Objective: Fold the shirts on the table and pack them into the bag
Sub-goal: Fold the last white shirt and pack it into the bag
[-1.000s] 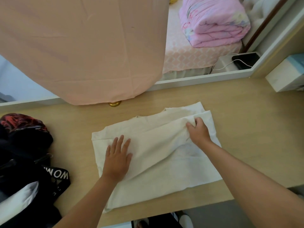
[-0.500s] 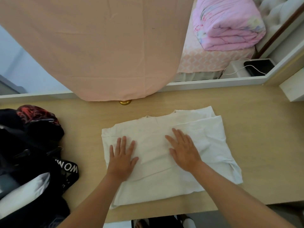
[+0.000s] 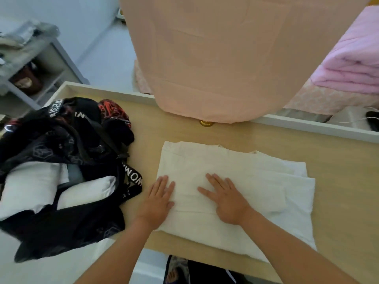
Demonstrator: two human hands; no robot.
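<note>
Both hands lie flat, fingers straight, on a folded white shirt (image 3: 235,181) on the table (image 3: 338,160): the left hand (image 3: 156,201) at its left edge, the right hand (image 3: 226,198) near its middle. A black bag (image 3: 61,181) holding white folded cloth sits just left of the shirt.

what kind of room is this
Most likely a bedroom: a bed with a folded pink quilt sits beyond the wooden table, and a shelf unit stands by the wall.
</note>
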